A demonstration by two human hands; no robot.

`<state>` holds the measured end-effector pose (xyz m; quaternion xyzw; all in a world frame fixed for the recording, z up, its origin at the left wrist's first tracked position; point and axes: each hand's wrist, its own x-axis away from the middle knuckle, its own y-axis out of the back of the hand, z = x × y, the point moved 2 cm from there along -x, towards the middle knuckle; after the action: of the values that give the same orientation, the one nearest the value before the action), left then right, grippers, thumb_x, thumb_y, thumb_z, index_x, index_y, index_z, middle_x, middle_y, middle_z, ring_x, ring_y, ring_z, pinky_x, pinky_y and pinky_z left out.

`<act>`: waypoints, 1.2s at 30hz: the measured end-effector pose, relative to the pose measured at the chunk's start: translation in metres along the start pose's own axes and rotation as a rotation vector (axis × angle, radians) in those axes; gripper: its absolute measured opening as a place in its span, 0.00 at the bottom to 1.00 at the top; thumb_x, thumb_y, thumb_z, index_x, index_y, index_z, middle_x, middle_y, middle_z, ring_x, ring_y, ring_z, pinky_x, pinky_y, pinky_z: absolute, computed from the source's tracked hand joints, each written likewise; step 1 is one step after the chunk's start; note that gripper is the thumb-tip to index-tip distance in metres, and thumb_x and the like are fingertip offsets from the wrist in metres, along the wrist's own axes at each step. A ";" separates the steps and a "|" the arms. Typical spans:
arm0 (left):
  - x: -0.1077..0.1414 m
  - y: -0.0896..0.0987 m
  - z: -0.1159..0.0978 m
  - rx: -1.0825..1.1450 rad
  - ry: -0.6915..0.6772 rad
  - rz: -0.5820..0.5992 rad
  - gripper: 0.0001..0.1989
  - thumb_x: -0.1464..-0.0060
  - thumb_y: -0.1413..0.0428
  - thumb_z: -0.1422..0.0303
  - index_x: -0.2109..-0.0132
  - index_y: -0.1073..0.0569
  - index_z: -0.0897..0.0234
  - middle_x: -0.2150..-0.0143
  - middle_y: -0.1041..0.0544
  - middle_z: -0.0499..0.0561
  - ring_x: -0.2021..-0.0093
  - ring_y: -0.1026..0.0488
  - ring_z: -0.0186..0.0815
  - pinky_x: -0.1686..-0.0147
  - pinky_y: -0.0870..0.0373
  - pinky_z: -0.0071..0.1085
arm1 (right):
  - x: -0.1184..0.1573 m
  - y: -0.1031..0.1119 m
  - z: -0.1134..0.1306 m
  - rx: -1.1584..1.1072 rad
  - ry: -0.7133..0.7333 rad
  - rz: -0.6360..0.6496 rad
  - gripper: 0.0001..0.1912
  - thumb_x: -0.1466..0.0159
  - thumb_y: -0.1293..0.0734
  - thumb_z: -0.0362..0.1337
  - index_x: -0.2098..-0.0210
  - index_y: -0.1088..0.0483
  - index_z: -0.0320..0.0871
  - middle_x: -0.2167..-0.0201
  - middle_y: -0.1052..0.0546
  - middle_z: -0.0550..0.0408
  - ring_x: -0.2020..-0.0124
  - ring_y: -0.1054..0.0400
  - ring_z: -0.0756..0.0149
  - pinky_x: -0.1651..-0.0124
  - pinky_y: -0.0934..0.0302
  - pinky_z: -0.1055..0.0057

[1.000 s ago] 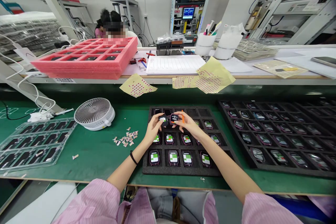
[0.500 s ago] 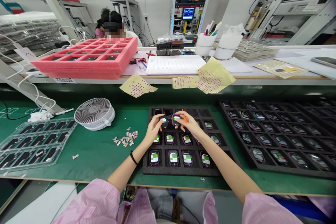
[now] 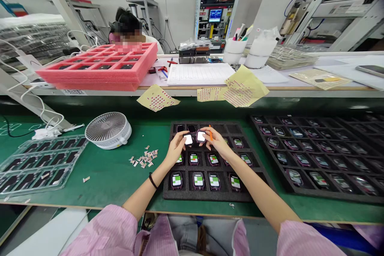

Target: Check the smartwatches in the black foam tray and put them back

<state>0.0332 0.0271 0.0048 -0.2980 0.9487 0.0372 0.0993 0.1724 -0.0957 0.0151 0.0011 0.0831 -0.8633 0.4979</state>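
Observation:
My left hand [image 3: 176, 146] is closed on a dark smartwatch body [image 3: 188, 140] with a blank white screen. Beside it, my right hand [image 3: 216, 141] grips a second, purple-rimmed smartwatch body [image 3: 201, 136], its screen also white. A thin orange stick [image 3: 210, 133] is tucked among the right fingers. Both watches are held above a black foam tray [image 3: 207, 195] with square compartments. Several watches in the tray show green and white screens, such as a watch [image 3: 177, 179] in the front left compartment; a few show some red. My forearms and hands cover part of the tray.
To the left stand a round white fan [image 3: 108, 130], small loose pieces [image 3: 144, 157] and a clear plastic tray [image 3: 70, 166] of dark parts. Another black tray [image 3: 288, 186] of watches lies right. A pink foam tray [image 3: 90, 82] sits on the shelf; a person [image 3: 129, 26] is behind it.
Both held watch screens have turned from green and white displays to plain white. My hands have stayed nearly in place. The person behind the shelf has shifted slightly.

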 end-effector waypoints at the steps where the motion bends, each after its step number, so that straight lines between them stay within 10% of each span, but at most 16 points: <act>1: 0.000 -0.001 0.000 -0.002 -0.006 0.000 0.19 0.44 0.47 0.58 0.48 0.32 0.63 0.65 0.28 0.50 0.73 0.35 0.29 0.74 0.35 0.25 | 0.000 0.000 -0.001 -0.001 0.011 0.005 0.16 0.43 0.31 0.43 0.57 0.36 0.46 0.64 0.30 0.55 0.75 0.29 0.69 0.86 0.48 0.79; 9: -0.001 -0.004 0.004 -0.010 -0.017 0.011 0.26 0.48 0.42 0.62 0.44 0.37 0.63 0.55 0.27 0.55 0.62 0.28 0.34 0.73 0.35 0.24 | -0.002 0.000 -0.007 0.029 0.037 0.019 0.24 0.48 0.27 0.39 0.55 0.38 0.48 0.61 0.31 0.54 0.70 0.27 0.65 0.85 0.47 0.80; 24: 0.001 -0.001 -0.002 -0.025 0.055 -0.016 0.17 0.47 0.45 0.55 0.60 0.28 0.65 0.71 0.30 0.48 0.75 0.38 0.28 0.81 0.42 0.22 | 0.001 -0.001 0.001 0.044 0.015 -0.077 0.20 0.47 0.28 0.44 0.58 0.35 0.45 0.66 0.31 0.57 0.77 0.29 0.69 0.85 0.49 0.79; 36: 0.001 -0.005 0.003 -0.047 0.021 0.066 0.24 0.50 0.40 0.64 0.48 0.34 0.64 0.57 0.26 0.55 0.62 0.28 0.33 0.70 0.34 0.23 | 0.000 0.001 0.002 0.000 -0.008 -0.093 0.17 0.44 0.31 0.46 0.60 0.34 0.44 0.67 0.28 0.55 0.79 0.29 0.70 0.85 0.49 0.78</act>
<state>0.0356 0.0231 0.0018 -0.2691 0.9579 0.0597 0.0810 0.1733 -0.0963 0.0174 -0.0063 0.0809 -0.8855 0.4574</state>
